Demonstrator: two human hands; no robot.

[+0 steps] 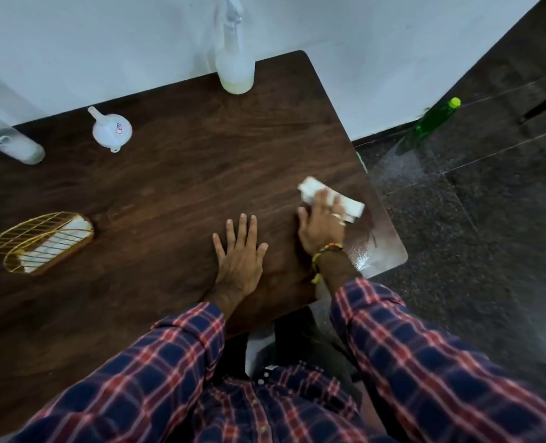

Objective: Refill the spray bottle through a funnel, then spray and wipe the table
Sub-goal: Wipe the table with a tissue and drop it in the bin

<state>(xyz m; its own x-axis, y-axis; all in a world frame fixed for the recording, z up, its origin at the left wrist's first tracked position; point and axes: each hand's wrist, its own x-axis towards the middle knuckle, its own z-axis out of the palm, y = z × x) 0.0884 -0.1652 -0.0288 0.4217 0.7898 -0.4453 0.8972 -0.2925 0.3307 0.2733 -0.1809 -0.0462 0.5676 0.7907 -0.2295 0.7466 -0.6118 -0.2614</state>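
At right of centre, the right hand (321,225) presses a folded white cloth (329,199) onto the dark wooden table (156,187), fingers gripping it; the left hand (239,254) lies flat, fingers spread, alongside. The translucent plastic spray bottle (234,65) stands top centre, the white plastic funnel (111,131) upper left.
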